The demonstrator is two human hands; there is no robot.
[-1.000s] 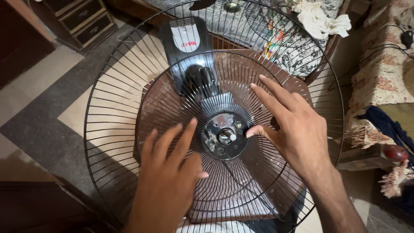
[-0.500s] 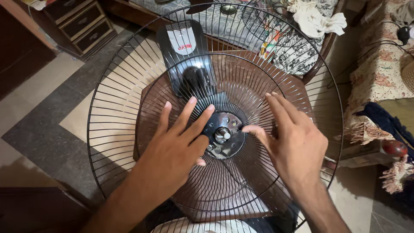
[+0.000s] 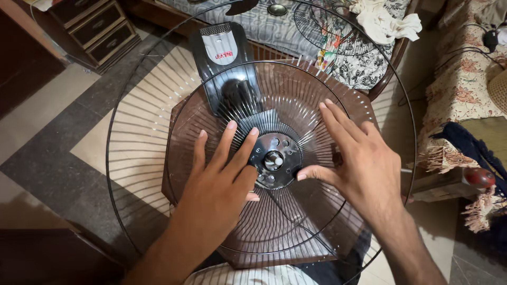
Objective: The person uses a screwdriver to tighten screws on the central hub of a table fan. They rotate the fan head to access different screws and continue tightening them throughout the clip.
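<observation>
Across the lap and a brown stool (image 3: 177, 113), seen from the head camera: a round black wire fan guard (image 3: 132, 174), lying flat and facing up, with its dark centre hub (image 3: 274, 160) and ring of holes near the middle of the view. Left hand (image 3: 219, 182) spread flat on the wires, fingers apart and pointing away, fingertips just beside the hub's left edge, gripping nothing. Right hand (image 3: 359, 158) likewise open and flat on the guard, fingers fanned toward the upper left, thumb tip touching the hub's lower right rim; clamped on nothing. Hands apart, one on each side of the hub. Under the guard, showing through the wires at the far side, a black fan motor housing (image 3: 222, 58) with a grey label. Beyond, a patterned cloth surface (image 3: 296, 31) bearing a second wire guard (image 3: 338, 26) and a white rag (image 3: 385, 21). To the far left, a dark wooden drawer unit (image 3: 95, 24) on a tiled floor (image 3: 47, 137).
</observation>
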